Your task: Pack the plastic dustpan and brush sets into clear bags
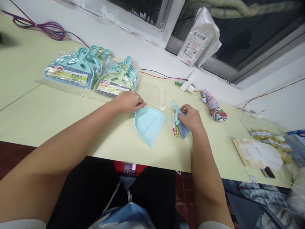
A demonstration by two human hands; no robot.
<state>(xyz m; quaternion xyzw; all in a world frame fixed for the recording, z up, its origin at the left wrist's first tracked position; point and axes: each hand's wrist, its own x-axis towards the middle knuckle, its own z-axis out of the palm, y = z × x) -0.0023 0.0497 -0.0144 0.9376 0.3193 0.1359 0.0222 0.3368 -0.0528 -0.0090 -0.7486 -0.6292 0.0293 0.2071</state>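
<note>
A light-blue dustpan (150,124) lies on the table in front of me, its wide edge toward the lower right. My left hand (130,101) is closed at its upper-left corner, where the handle is hidden under the fingers. To the right, my right hand (190,118) grips a small light-blue hand brush (176,111) with grey-blue bristles pointing down toward me. Beside and partly under the brush is a printed card (176,131). A clear plastic bag (153,95) lies flat just beyond the dustpan.
Wrapped blue dustpan sets (71,68) and a wrapped green set (115,81) lie at the back left. A folded umbrella (214,106) is at right, with a paper pouch (249,153) and phone (268,172) further over. Cables (51,30) run along the wall.
</note>
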